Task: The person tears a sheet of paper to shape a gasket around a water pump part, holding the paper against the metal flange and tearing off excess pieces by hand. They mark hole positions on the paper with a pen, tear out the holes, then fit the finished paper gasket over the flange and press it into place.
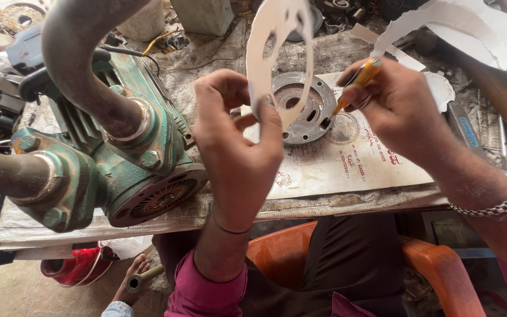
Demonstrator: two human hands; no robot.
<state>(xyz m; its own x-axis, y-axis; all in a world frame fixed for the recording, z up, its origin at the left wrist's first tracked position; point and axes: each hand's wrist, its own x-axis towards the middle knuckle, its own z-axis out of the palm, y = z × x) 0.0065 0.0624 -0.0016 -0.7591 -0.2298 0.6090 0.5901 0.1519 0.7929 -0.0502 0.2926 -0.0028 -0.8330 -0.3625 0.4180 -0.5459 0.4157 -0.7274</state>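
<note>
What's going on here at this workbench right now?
A person seated at a cluttered bench holds a white ring-shaped gasket cutout up in the left hand, pinched at its lower edge. The right hand grips a yellow-handled tool with its dark tip pointing down at a round metal flange plate. The plate lies on a printed card sheet spread over the bench. A green pump with metal pipes sits to the left.

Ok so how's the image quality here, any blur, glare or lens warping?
Head view: soft, even daylight, no harsh shadows; the white gasket in the left hand looks bright and slightly blurred; the grey pipe bows from wide-angle distortion; the metal flange is sharp.
</note>
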